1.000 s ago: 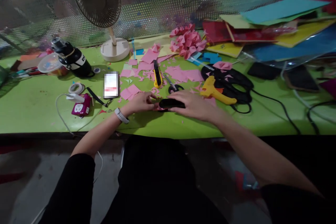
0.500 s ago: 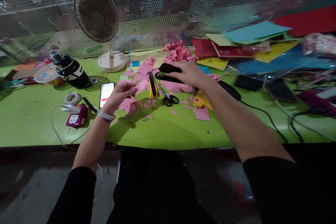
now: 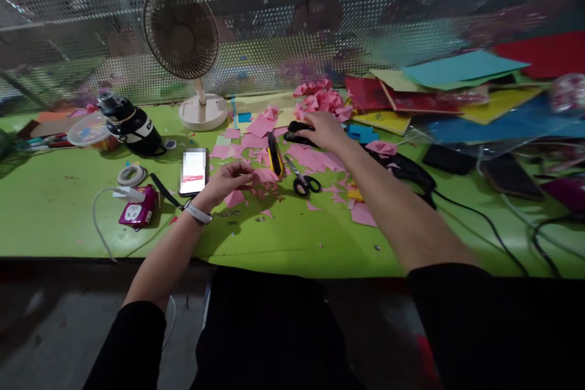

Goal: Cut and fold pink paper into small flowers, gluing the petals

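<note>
Table (image 3: 283,237): because scraps (image 3: 315,157) litter it, I could lose a loose piece.
My right hand (image 3: 325,129): closed round the stapler (image 3: 298,133), before the pink pile (image 3: 328,102); a careless shove might crush folds.
My left hand (image 3: 235,178): fingertips narrowed at pink paper (image 3: 267,175); gripping, can't tell; pinching hard could crease it.

A perforated screen (image 3: 283,18) (greyish) backs the green table (image 3: 283,250).

Table front (image 3: 292,250) leaves room; scissors (image 3: 301,179) obstruct before the stapler (image 3: 296,127).

There is one stapler (image 3: 297,126), one cutter (image 3: 275,158), one fan (image 3: 181,33).
</note>
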Motion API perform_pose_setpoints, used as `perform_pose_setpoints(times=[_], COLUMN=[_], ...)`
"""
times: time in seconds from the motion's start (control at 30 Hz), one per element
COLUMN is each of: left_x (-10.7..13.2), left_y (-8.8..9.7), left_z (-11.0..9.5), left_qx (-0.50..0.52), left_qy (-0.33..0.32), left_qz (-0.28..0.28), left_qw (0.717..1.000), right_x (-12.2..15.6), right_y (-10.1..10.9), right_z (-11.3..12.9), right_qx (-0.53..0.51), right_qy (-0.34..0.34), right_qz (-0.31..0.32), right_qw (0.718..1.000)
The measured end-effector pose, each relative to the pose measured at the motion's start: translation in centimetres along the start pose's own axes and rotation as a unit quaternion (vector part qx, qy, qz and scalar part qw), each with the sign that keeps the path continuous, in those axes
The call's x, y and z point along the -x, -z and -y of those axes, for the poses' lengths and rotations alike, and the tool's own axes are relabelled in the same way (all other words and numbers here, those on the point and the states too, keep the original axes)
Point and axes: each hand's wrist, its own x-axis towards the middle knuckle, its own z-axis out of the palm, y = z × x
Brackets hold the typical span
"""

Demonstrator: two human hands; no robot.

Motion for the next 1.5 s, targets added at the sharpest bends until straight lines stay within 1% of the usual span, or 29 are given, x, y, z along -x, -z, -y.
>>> perform_pose_setpoints(times=[0.03, 0.07, 0.1, 0.13, 0.17, 0.2, 0.27, 0.33, 0.5, 0.6, 0.67, 0.77, 0.93, 1.03, 1.2, 1.27, 1.4, 1.5], left_x=[0.0, -0.1, -0.1, -0.1, -0.1, -0.1, -0.2, -0.3, -0.5, -0.3, -0.1, 0.0, -0.3, -0.3, -0.1, -0.2, -0.6, -0.6], left_y=[-0.1, -0.2, -0.4, -0.5, -0.6, -0.8, -0.9, -1.0, -1.3, -1.6, -1.8, -2.0, -2.3, -2.4, -2.2, -2.1, -2.1, -2.2], left_z=[0.1, 0.2, 0.2, 0.3, 0.3, 0.4, 0.5, 0.6, 0.8, 0.8, 0.8, 0.8, 1.3, 1.4, 1.2, 1.4, 2.0, 2.3], left_qx=[0.004, 0.006, 0.007, 0.008, 0.007, 0.006, 0.001, -0.002, 0.012, 0.045, 0.052, 0.055, 0.056, 0.041, 0.01, -0.004, -0.01, -0.034], left_qy=[0.001, 0.002, 0.0, -0.003, -0.006, -0.008, -0.011, -0.017, -0.04, -0.019, -0.008, -0.015, -0.023, -0.026, -0.042, -0.053, -0.09, -0.099], left_qz=[-0.008, -0.016, -0.024, -0.032, -0.039, -0.046, -0.054, -0.056, -0.044, -0.019, -0.018, -0.035, -0.033, -0.035, -0.011, -0.004, -0.009, 0.013], left_qw=[1.0, 1.0, 1.0, 0.999, 0.999, 0.999, 0.998, 0.998, 0.998, 0.999, 0.998, 0.998, 0.998, 0.998, 0.999, 0.999, 0.996, 0.994], right_x=[1.1, 2.4, 3.8, 5.3, 6.6, 7.8, 9.6, 10.5, 11.0, 11.3, 11.5, 11.7, 11.9, 12.0, 12.1, 12.1, 12.2, 12.4], right_y=[0.0, 0.0, -0.1, -0.3, -0.6, -0.8, -1.3, -1.6, -1.7, -1.7, -1.7, -1.7, -2.0, -2.0, -2.1, -2.2, -2.5, -2.6], right_z=[1.1, 2.3, 3.5, 4.7, 5.7, 6.6, 7.6, 8.0, 8.1, 8.4, 8.6, 8.9, 9.0, 8.9, 8.4, 8.3, 8.6, 9.2], right_qx=[-0.04, -0.091, -0.15, -0.204, -0.245, -0.268, -0.281, -0.283, -0.323, -0.345, -0.349, -0.343, -0.329, -0.323, -0.301, -0.31, -0.342, -0.359], right_qy=[0.005, 0.0, -0.013, -0.03, -0.04, -0.038, -0.029, -0.035, -0.076, -0.096, -0.101, -0.1, -0.091, -0.087, -0.098, -0.094, -0.096, -0.095], right_qz=[-0.013, -0.003, 0.034, 0.088, 0.133, 0.164, 0.165, 0.161, 0.179, 0.16, 0.145, 0.137, 0.123, 0.133, 0.156, 0.169, 0.196, 0.206], right_qw=[0.999, 0.996, 0.988, 0.974, 0.959, 0.949, 0.945, 0.945, 0.926, 0.92, 0.921, 0.924, 0.932, 0.933, 0.936, 0.931, 0.914, 0.905])
